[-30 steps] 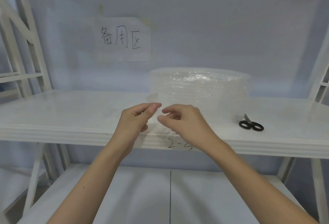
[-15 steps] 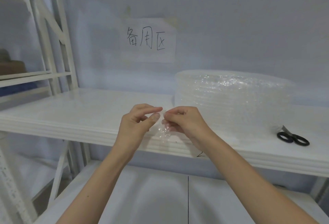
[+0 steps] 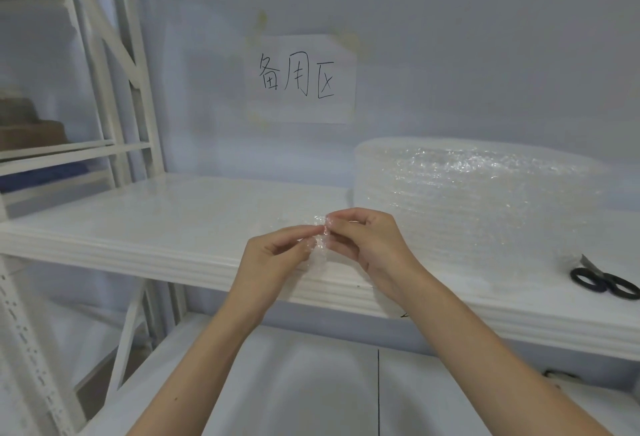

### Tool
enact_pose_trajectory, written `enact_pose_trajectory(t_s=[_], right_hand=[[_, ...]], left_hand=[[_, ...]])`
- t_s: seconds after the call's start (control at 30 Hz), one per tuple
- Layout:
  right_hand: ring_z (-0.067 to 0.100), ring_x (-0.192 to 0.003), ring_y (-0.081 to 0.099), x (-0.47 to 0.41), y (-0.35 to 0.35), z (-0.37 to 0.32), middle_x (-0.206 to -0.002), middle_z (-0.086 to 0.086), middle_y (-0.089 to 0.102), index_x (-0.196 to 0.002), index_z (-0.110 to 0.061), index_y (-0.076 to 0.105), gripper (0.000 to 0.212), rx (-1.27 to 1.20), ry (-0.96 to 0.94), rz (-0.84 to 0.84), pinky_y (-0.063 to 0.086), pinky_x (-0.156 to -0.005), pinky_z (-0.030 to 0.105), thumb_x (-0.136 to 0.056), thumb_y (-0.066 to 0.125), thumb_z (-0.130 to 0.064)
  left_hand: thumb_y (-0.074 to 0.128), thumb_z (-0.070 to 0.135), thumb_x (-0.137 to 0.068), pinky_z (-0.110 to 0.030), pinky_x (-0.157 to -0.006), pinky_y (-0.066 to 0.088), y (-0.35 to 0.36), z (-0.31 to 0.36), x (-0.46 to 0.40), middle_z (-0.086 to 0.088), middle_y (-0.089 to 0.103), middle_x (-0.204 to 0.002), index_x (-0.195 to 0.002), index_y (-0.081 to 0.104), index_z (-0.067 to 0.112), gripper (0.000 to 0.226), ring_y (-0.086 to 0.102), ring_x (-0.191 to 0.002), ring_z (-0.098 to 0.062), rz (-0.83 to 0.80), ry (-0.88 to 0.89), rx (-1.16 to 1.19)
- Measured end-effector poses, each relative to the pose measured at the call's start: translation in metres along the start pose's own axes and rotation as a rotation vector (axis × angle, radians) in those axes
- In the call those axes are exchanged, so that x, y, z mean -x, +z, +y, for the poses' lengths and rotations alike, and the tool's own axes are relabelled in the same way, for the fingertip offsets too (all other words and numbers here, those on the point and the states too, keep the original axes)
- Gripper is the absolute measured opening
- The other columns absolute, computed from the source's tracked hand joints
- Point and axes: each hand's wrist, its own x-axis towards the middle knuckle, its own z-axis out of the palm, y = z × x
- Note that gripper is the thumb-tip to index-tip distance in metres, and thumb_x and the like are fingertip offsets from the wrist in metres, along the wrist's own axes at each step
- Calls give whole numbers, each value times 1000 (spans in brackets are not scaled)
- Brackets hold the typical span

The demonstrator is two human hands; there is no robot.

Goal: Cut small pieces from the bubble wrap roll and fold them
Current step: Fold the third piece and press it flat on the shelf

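Note:
A small clear piece of bubble wrap [image 3: 320, 243] is pinched between both hands above the front edge of the white shelf [image 3: 173, 228]. My left hand [image 3: 273, 262] grips its left side with thumb and fingers. My right hand [image 3: 367, 241] pinches its top right corner. The piece looks crumpled or folded over on itself. The big bubble wrap roll [image 3: 478, 200] lies flat on the shelf just behind and to the right of my right hand. Black-handled scissors [image 3: 604, 280] rest on the shelf at the far right, apart from both hands.
A paper sign [image 3: 301, 79] with handwritten characters is taped to the back wall. White shelf uprights [image 3: 114, 72] stand at the left, with a neighbouring rack holding brown boxes [image 3: 31, 131]. A lower white shelf [image 3: 311, 394] lies beneath my forearms.
The camera has swung left, so the roll and scissors sit further right in view. My fingertips have drawn closer together and the small piece is more bunched between them.

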Motion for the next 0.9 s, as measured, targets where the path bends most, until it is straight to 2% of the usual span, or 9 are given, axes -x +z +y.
enact_pose_trajectory(t_s=[0.17, 0.27, 0.33, 0.47, 0.57, 0.67, 0.8, 0.9], right_hand=[[14, -60, 69, -3, -1, 2, -72, 12, 70, -97, 9, 69, 13, -30, 6, 14, 60, -65, 21, -86, 68, 3], [15, -59, 69, -5, 0, 3, -72, 13, 68, -92, 6, 69, 7, -34, 17, 21, 60, -64, 22, -86, 66, 3], [18, -60, 67, -6, 2, 2, -71, 12, 67, -89, 3, 69, 7, -40, 36, 16, 61, -65, 24, -87, 66, -3], [22, -65, 66, -8, 2, 0, -82, 17, 68, -88, -2, 70, 11, 45, 21, -21, 61, -70, 26, -86, 71, -13], [19, -64, 65, -11, 3, 1, -77, 16, 68, -91, -2, 71, 7, 144, -35, -23, 60, -68, 24, -85, 70, -4], [15, -62, 64, -17, 4, 1, -76, 14, 67, -91, -1, 71, 6, 179, -81, -1, 60, -65, 22, -87, 67, -1], [18, -65, 62, -28, 8, 3, -80, 18, 65, -95, -1, 70, 9, 220, -114, 14, 59, -63, 21, -88, 65, -1], [22, -67, 61, -35, 12, 4, -81, 18, 65, -98, -1, 71, 11, 257, -118, -9, 60, -67, 24, -88, 66, -4]], left_hand=[[51, -3, -92, -20, -82, 56, -2, -2, -2, -2, 79, -95, -99, 81, 18, 37, 68, -84, -9, 20, -38, -28], [49, 9, -95, -29, -84, 57, -3, 1, -3, -9, 77, -101, -94, 82, 16, 33, 69, -89, -22, -9, -68, 37], [56, 20, -95, -33, -84, 57, -1, 2, -3, -13, 77, -97, -92, 82, 19, 27, 69, -87, -23, 9, -86, 15], [54, 34, -97, -29, -81, 55, 2, 4, -3, 0, 80, -95, -89, 83, 24, 31, 69, -82, -17, 6, -114, 2], [61, 20, -94, -22, -74, 54, 1, 6, -4, 0, 79, -89, -85, 82, 27, 24, 68, -79, -11, 30, -77, -68], [63, 3, -90, -15, -68, 54, 0, 5, -5, 8, 79, -89, -90, 78, 26, 27, 70, -75, -5, 17, -44, -107], [64, 0, -89, -13, -59, 51, -4, 5, -9, -6, 73, -83, -107, 72, 16, 25, 69, -62, -6, 66, -90, -63], [65, 0, -88, -13, -57, 51, -8, 6, -15, -8, 73, -80, -110, 67, 14, 27, 69, -60, -6, 92, -103, -87]])
